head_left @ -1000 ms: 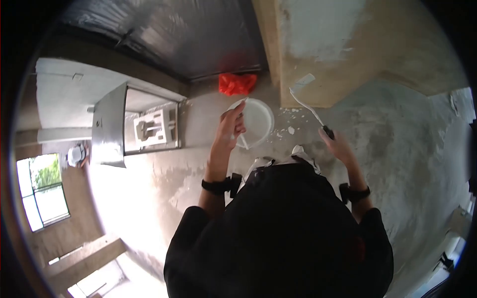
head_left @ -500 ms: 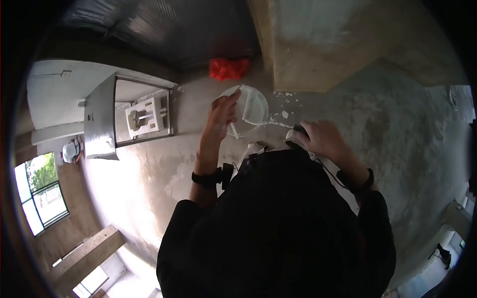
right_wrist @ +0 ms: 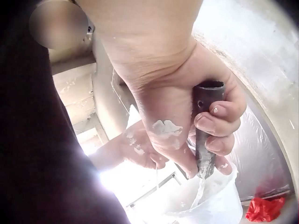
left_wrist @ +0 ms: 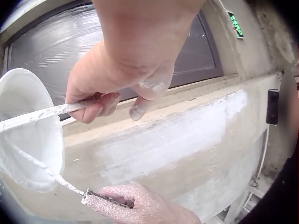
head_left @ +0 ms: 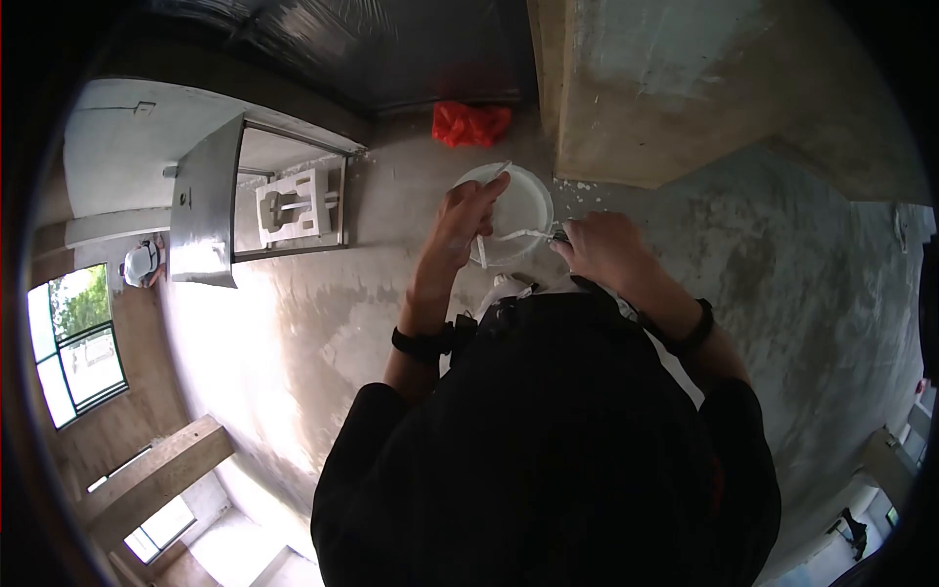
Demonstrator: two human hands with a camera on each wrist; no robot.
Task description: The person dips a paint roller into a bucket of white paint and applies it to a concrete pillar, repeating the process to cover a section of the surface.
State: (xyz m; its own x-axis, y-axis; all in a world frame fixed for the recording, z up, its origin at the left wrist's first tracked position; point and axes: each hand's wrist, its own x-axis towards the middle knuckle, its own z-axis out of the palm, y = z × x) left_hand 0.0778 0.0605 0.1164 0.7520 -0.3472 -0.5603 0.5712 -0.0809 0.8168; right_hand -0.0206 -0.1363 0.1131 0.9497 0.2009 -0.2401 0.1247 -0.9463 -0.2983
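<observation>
A white bucket [head_left: 523, 201] of plaster stands on the concrete floor below me. My left hand [head_left: 468, 217] is over its near rim and pinches a thin flat tool [left_wrist: 42, 113] coated in white plaster. My right hand [head_left: 602, 249] grips the dark handle [right_wrist: 205, 123] of a putty knife. The knife's plaster-covered blade [left_wrist: 39, 167] reaches down into the bucket [left_wrist: 25, 140]. Both hands are smeared with plaster, and they sit close together across the bucket's opening.
A red plastic bag [head_left: 471, 123] lies just beyond the bucket. A concrete pillar [head_left: 685, 88] with a white plastered patch rises at the upper right. A grey metal box [head_left: 210, 201] holding a white foam insert lies on the floor to the left. A plastic-covered dark panel [head_left: 391, 44] is behind.
My right hand has come down from the pillar and brought the knife across to the bucket, with its blade now inside. My left hand has stayed at the bucket rim with its tool.
</observation>
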